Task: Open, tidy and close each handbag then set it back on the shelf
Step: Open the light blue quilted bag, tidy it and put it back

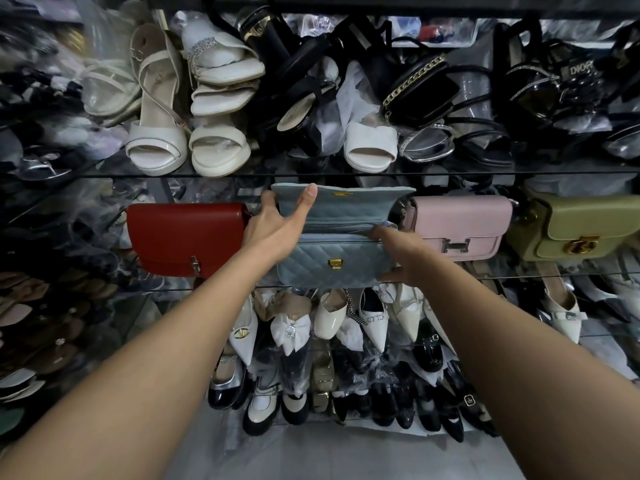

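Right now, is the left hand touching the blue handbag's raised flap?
Touching. The head view shows the left hand pinching the flap of the blue handbag: thumb on its inner face, fingers behind its left edge.

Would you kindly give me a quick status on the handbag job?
Left hand holds up flap of blue handbag. Right hand grips its body. Red bag, pink bag close either side.

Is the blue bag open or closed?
Open: the left hand holds the flap of the blue bag up, off the gold clasp.
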